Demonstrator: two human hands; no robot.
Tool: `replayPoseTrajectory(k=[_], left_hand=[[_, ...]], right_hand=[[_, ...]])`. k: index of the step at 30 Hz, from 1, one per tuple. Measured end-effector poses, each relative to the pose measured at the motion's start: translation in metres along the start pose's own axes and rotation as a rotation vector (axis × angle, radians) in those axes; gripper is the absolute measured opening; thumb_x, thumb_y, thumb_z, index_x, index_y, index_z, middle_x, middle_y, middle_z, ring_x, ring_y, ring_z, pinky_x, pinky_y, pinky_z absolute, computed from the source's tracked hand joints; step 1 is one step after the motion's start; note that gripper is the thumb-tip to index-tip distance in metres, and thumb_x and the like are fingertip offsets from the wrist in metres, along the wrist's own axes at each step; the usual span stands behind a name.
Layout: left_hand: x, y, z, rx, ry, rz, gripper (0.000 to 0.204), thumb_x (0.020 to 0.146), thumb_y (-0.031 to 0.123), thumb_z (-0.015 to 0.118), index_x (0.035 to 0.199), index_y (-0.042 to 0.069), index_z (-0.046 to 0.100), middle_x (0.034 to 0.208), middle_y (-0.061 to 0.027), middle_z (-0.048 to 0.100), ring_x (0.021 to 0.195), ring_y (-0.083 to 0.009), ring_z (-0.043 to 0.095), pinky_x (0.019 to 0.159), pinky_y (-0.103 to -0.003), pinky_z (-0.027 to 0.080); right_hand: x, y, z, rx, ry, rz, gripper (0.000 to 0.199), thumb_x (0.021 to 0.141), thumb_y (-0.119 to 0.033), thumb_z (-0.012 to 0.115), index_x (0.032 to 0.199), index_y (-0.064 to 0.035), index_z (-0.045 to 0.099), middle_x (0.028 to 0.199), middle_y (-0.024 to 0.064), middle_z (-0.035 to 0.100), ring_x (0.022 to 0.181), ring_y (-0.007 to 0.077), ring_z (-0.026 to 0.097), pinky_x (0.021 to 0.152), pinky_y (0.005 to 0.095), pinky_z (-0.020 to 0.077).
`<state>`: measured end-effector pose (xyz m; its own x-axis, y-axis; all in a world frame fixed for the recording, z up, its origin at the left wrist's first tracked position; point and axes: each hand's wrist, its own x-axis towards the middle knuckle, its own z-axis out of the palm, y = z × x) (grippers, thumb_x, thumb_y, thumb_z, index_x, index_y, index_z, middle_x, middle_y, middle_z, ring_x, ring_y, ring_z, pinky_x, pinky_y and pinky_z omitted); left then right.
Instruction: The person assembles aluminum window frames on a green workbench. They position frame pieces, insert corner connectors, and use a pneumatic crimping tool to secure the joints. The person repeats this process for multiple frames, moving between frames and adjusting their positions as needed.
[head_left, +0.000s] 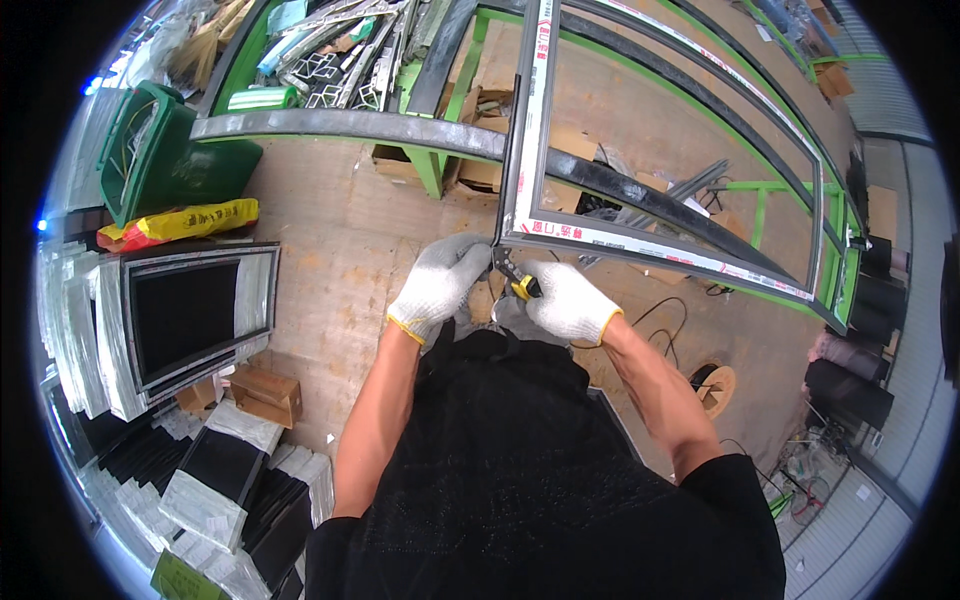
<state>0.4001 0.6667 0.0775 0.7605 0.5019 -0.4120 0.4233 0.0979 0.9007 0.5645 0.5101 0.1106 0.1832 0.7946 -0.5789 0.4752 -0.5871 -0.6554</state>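
The right hand, in a white knit glove, was closed around a black-and-yellow hand tool, whose dark head pointed up at the near left corner of a dark rectangular frame. The left hand, gloved alike, was at that same corner with its fingers curled; whether it gripped the frame or something small there, one could not tell. The frame, its faces covered with printed white film, lay across the black-topped rails of a green bench, its near edge just beyond the hands. The bench's left section held a heap of metal offcuts—pale and dark lengths, some hollow-ended. Left of it stood a green bin with pale, crumpled stuff inside, too unclear to name, and just beside that lay a yellow-and-red bag. Opened cardboard boxes sat beneath the bench, their contents hidden. Another brown carton was on the floor at left, near wrapped panels.
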Motion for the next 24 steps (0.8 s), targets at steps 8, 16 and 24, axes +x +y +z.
replayPoseTrajectory(k=[8,16,24], left_hand=[[-0.001,-0.014,0.019,0.196,0.199,0.162,0.023,0.1,0.017,0.064,0.111,0.001,0.075,0.097,-0.0245,0.076,0.093,-0.0429,0.073,0.085,-0.047,0.057],[-0.038,-0.015,0.052,0.026,0.299,-0.082,0.032,0.101,0.022,0.068,0.123,0.0,0.074,0.103,-0.0218,0.079,0.1,-0.0322,0.077,0.09,-0.039,0.058],[-0.02,0.02,0.138,-1.036,0.693,-0.32,0.026,0.101,0.021,0.078,0.109,-0.003,0.074,0.088,-0.0048,0.072,0.075,-0.0159,0.067,0.071,-0.032,0.054]], right_hand=[[-0.037,-0.017,-0.039,0.183,-0.354,0.28,0.055,0.084,-0.01,0.071,0.139,-0.0015,0.066,0.091,0.0106,0.077,0.081,0.0209,0.074,0.072,0.0339,0.0574],[-0.016,-0.035,-0.134,-0.229,0.234,-0.149,0.043,0.088,-0.007,0.071,0.128,0.0024,0.063,0.108,0.0299,0.073,0.103,0.0487,0.073,0.088,0.0491,0.0582],[0.038,0.005,-0.147,-0.412,-0.044,-0.508,0.037,0.088,-0.022,0.079,0.112,0.0038,0.068,0.097,0.0275,0.073,0.093,0.0466,0.071,0.083,0.0502,0.0568]])
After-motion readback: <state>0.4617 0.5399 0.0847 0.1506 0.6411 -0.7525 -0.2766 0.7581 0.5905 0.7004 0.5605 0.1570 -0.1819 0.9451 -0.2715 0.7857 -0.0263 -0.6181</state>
